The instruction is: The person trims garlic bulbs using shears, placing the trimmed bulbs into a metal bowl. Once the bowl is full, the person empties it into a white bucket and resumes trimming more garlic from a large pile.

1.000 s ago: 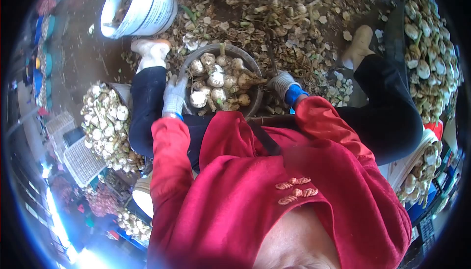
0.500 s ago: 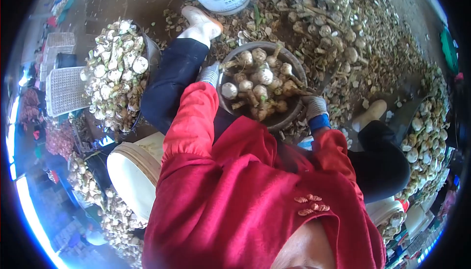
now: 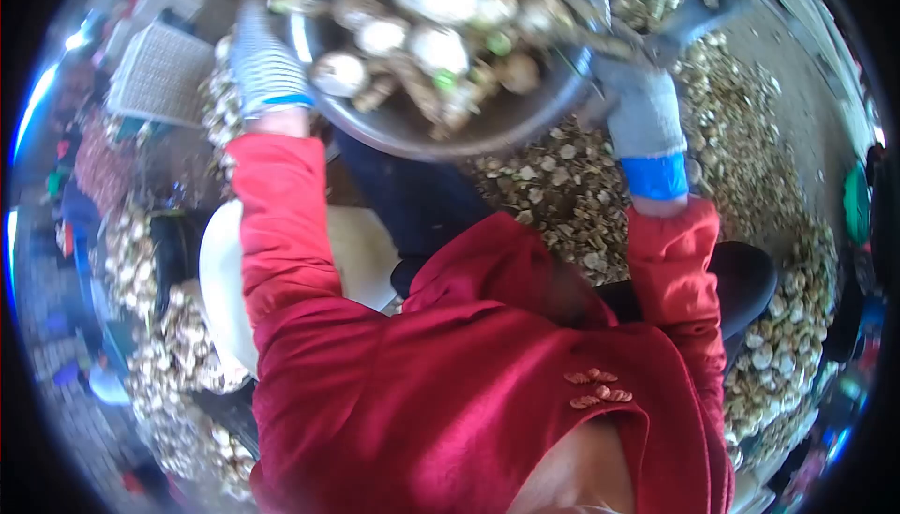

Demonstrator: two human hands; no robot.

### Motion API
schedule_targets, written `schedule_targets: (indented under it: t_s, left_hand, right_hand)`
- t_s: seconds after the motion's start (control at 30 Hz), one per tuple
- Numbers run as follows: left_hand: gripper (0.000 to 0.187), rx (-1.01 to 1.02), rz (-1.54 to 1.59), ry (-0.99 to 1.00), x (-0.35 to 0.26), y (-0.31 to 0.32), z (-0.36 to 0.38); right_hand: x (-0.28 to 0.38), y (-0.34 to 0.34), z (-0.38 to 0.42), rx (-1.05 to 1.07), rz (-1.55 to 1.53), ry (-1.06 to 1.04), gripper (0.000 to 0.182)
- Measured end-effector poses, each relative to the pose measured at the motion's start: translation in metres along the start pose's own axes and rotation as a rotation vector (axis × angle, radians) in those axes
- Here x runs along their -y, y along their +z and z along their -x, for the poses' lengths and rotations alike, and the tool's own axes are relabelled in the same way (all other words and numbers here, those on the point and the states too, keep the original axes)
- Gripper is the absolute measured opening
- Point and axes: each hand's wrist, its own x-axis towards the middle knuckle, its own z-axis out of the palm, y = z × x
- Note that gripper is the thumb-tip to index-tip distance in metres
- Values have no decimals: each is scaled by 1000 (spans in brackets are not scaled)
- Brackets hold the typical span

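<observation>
A round metal basin (image 3: 441, 150) filled with garlic bulbs (image 3: 441, 50), several with stems, is lifted in front of me at the top of the view. My left hand (image 3: 265, 59), in a striped grey glove, grips its left rim, fingers partly hidden behind the side. On the opposite side my right hand (image 3: 642, 106), gloved with a blue cuff, holds the right rim, blurred by motion. A dark grey forked shape (image 3: 698, 12) sticks out beyond the right fingers; I cannot tell what it is.
Garlic skins and scraps (image 3: 562, 186) cover the floor below the basin. A white bucket (image 3: 220, 279) lies tipped by my left side. Beyond my left hand stands a white plastic basket (image 3: 159, 73). Heaps of garlic (image 3: 778, 355) lie at the right, with more garlic (image 3: 131, 256) at the left.
Both hands have raised the basin of garlic from between my legs, moving it forward and up toward the camera. My arms are stretched further out, and my legs have shifted.
</observation>
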Motion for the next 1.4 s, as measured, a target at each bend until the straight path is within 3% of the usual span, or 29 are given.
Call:
schedule_targets:
  t_s: [0.03,0.13,0.17,0.23,0.27,0.3,0.33,0.37,0.4,0.43,0.53,0.63,0.67,0.73,0.77,0.8,0.83,0.9,0.93,0.97,1.0,1.03,1.13,1.23,1.27,1.3,1.33,1.4]
  left_hand:
    - [23,-107,-168,24,42,-22,-14]
    - [25,-275,-352,-136,96,-136,-17]
    - [28,-240,210,-189,196,-161,-19]
    - [41,-502,1079,-457,160,-221,14]
    - [41,-694,1142,-541,186,-245,30]
    - [44,-973,853,-544,215,-260,47]
    - [45,-828,1111,-717,200,-284,67]
    - [47,-1054,911,-635,224,-296,80]
    - [51,-1162,677,-694,216,-301,88]
    - [54,-1256,439,-747,206,-300,97]
    - [56,-1351,538,-544,188,-293,114]
    - [54,-1219,714,-547,218,-301,133]
    - [58,-1285,509,-573,206,-294,133]
    - [45,-1284,114,-479,217,-292,138]
    - [42,-1279,160,-492,207,-290,133]
    - [40,-1274,205,-506,196,-287,127]
    - [37,-1172,157,-453,194,-295,126]
    - [37,-955,160,-315,220,-310,120]
    - [42,-900,619,-277,249,-318,107]
    - [48,-805,1069,-241,263,-309,72]
    - [48,-798,939,-339,161,-294,57]
    - [42,-698,704,-185,136,-278,44]
    - [32,-458,159,281,67,-243,17]
    - [25,-398,740,14,1,-196,2]
    - [23,-389,648,224,-9,-180,8]
    - [26,-294,277,475,22,-164,-2]
    - [27,-256,479,428,-1,-156,12]
    - [30,-76,731,101,-11,-136,38]
  right_hand:
    - [22,14,-12,9,122,-164,26]
    - [83,76,-53,117,-85,-264,22]
    - [107,98,-57,144,-70,-321,21]
    - [163,136,-55,37,256,-622,24]
    - [178,155,-48,115,-2,-515,25]
    - [194,174,-41,172,-293,-400,27]
    - [209,193,-34,195,-562,-286,29]
    - [212,217,-27,233,-724,-228,31]
    - [214,241,-20,264,-887,-166,34]
    - [212,269,-15,301,-949,-185,36]
    - [216,271,0,452,-891,-153,34]
    - [209,301,16,411,-854,-221,30]
    - [214,302,20,367,-844,-239,29]
    - [216,292,28,421,-943,-44,22]
    - [215,283,29,430,-988,62,20]
    - [210,304,27,391,-1351,106,17]
    - [206,293,24,290,-1021,-206,16]
    - [213,266,16,169,-592,-181,21]
    - [211,254,14,104,-827,-158,22]
    - [200,267,1,10,-1014,-302,18]
    - [198,241,-5,85,-1113,-149,17]
    - [197,214,-10,144,-1214,14,17]
    - [145,132,-11,-336,-595,-237,15]
    - [91,36,3,-624,-14,-134,20]
    - [80,3,18,-657,-24,-18,21]
    - [73,-32,36,-686,-37,100,22]
    - [67,-67,54,-710,-54,216,24]
    - [40,-109,83,-808,-40,292,24]
